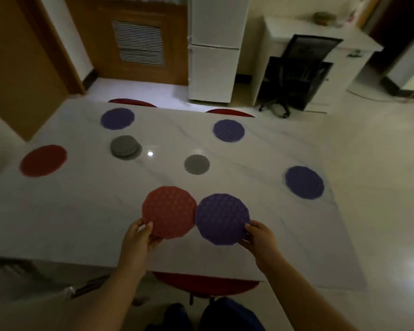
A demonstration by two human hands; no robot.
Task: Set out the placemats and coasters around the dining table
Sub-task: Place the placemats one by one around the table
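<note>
We are holding a red mat in our left hand and a purple mat in our right hand, fingers clamped on each rim above the desk; fingertips beneath are hidden.

This is a home, a dining area open to other rooms. A white marble-look worktop fills the view. Beyond its far edge stands a white fridge; left of the fridge is a wooden louvred door, right of it a white desk with a black office chair.
</note>
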